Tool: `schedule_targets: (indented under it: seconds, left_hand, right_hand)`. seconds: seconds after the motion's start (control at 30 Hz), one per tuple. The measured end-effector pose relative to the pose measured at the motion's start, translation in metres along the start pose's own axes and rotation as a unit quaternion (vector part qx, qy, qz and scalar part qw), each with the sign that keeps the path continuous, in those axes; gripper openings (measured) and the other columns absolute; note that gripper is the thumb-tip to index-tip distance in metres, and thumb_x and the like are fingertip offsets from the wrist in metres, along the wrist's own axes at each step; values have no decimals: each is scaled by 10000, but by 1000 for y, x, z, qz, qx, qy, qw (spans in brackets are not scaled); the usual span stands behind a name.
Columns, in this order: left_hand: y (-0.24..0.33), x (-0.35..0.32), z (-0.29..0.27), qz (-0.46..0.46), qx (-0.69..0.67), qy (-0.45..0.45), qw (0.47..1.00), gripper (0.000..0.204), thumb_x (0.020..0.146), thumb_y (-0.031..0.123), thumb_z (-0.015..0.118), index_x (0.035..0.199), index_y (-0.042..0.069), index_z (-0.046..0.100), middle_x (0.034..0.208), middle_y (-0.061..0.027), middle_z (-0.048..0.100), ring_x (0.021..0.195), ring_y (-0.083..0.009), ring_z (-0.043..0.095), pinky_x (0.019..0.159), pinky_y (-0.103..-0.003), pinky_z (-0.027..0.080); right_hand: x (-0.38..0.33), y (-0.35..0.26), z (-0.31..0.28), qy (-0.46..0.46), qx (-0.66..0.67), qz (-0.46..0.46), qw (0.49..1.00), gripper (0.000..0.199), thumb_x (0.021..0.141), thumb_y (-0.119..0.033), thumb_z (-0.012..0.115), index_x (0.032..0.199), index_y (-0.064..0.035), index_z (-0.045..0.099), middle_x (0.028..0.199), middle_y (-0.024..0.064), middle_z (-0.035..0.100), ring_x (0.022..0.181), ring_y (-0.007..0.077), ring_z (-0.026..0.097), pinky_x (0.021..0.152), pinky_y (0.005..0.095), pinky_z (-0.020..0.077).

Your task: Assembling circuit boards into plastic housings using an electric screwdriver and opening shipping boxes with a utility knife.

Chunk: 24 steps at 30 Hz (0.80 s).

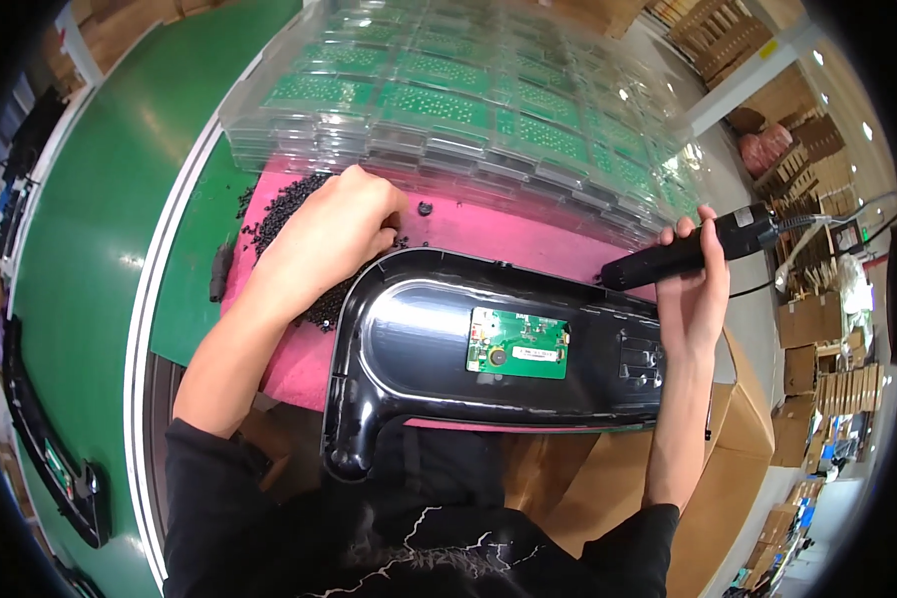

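Glossy black plastic housing (439, 349), with a green circuit board (517, 342) at its middle, lies nearest. Behind it, small black screws (279, 214) are pinched by the left hand (329, 234); at its right end, a black electric screwdriver (683, 254) is gripped by the right hand (693, 289) and should be kept upright.

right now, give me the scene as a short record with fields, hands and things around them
left hand: left hand rests on a pile of small black screws, fingers curled into it
right hand: right hand grips a black corded electric screwdriver, tip pointing down-left at the housing edge
workpiece: long glossy black plastic housing with a green circuit board seated in it
surface: pink mat
behind: stacked clear plastic trays of green boards
left side: green conveyor belt
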<state>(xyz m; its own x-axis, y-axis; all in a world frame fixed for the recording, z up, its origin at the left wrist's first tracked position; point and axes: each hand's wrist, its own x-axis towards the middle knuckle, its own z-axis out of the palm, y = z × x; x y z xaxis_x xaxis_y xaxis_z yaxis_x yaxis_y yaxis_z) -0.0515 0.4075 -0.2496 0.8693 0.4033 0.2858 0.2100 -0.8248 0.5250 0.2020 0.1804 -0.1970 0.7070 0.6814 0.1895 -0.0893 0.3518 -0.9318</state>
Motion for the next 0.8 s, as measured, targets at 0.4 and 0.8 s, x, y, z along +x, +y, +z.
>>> schedule_targets:
  seconds: [0.4, 0.8]
  left_hand:
    - [60, -5, 5, -4, -407, 28, 913, 118, 762, -20, 728, 876, -19, 698, 841, -72, 677, 769, -115, 631, 676, -236, 496]
    - [54, 0, 16, -31, -390, -131, 911, 120, 833, 66, 689, 915, -19, 665, 857, -74, 673, 819, -142, 639, 720, -285, 498]
  right_hand:
    - [-25, 6, 76, -211, 306, -6, 929, 341, 937, -370, 563, 1161, -123, 492, 744, -40, 449, 714, 95, 445, 829, 356, 319]
    - [-42, -1, 64, -243, 264, -126, 925, 359, 842, -258, 706, 1064, -153, 444, 716, -51, 500, 663, 89, 478, 792, 346, 330]
